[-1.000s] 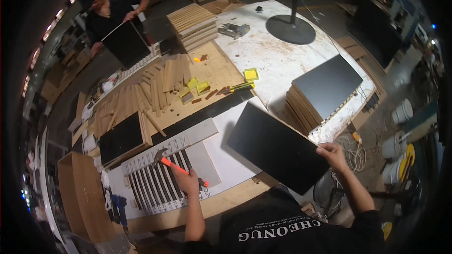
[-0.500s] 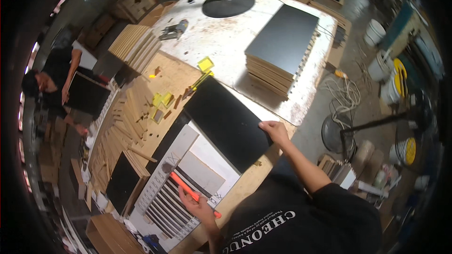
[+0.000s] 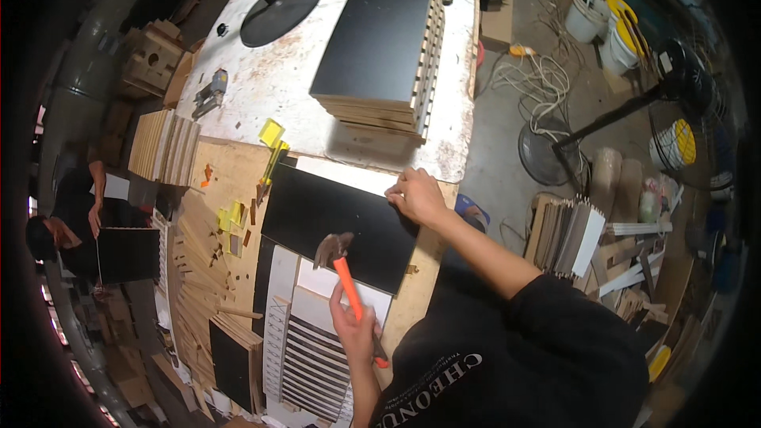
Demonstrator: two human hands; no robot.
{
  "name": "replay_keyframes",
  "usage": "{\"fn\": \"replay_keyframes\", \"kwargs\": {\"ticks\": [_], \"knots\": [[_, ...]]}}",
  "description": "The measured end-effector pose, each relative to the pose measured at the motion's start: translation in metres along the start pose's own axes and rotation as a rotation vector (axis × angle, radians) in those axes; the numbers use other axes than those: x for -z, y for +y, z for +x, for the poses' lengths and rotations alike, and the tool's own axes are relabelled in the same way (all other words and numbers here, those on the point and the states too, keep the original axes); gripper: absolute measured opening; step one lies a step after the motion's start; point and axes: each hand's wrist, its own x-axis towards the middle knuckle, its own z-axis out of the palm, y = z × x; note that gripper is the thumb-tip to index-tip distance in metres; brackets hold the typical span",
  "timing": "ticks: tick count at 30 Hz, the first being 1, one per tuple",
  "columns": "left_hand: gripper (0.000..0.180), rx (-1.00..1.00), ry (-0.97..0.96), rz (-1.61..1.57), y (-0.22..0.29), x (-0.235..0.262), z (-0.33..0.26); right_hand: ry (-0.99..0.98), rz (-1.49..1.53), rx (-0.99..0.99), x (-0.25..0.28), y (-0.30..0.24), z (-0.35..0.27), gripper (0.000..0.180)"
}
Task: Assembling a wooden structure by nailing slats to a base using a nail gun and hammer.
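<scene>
Nearest, the left hand (image 3: pixel 354 331) is clenched around the smooth orange handle of a hammer (image 3: pixel 346 281), whose dull metal head lies over the lower edge of a black panel (image 3: pixel 337 222). That panel is flat, matte and rectangular, and it rests tilted across the wooden workbench (image 3: pixel 230 182), partly covering a white slatted board (image 3: pixel 313 349) with narrow dark grooves running across it. The right hand (image 3: pixel 418 195) sits on the panel's upper right corner, fingers curled over the edge and gripping it, the bare forearm leading back to a black sleeve.

Just left of the panel, small yellow blocks (image 3: pixel 235 214) and reddish chips lie scattered on the pale, raw plywood of the bench. A smaller black-faced board (image 3: pixel 234 364) leans at the bench's lower left, its tan core showing along the edge. Further left, thin wooden slats (image 3: pixel 162 147) stand in tight rows.

Beyond the bench is a scuffed white table (image 3: pixel 261 87), its paint worn and spotted. On it rests a tall stack of panels (image 3: pixel 384 43), black on top with notched, layered wooden edges. A grey stapler-like tool (image 3: pixel 210 93) lies near the table's left edge, and a round black stand base (image 3: pixel 281 9) sits at the far corner.

At the far left, another person's hand (image 3: pixel 95 218) is above a dark square board (image 3: pixel 127 254).
</scene>
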Motion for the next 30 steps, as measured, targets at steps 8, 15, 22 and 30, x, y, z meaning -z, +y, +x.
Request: {"fn": "replay_keyframes", "kwargs": {"ticks": [8, 15, 22, 30], "knots": [[0.043, -0.124, -0.084, 0.579, -0.003, -0.038, 0.038, -0.106, 0.031, 0.062, 0.01, 0.023, -0.012, 0.026], [0.047, -0.305, -0.001, 0.745, -0.018, -0.046, 0.046, -0.148, 0.044, 0.016, 0.017, 0.015, -0.011, 0.026], [0.047, -0.168, -0.007, 0.844, -0.013, -0.047, 0.041, -0.158, 0.061, -0.001, 0.015, 0.019, -0.012, 0.025], [0.048, -0.064, -0.035, 0.928, -0.019, -0.052, 0.049, -0.12, 0.172, 0.01, 0.019, 0.018, -0.019, 0.024]]}}
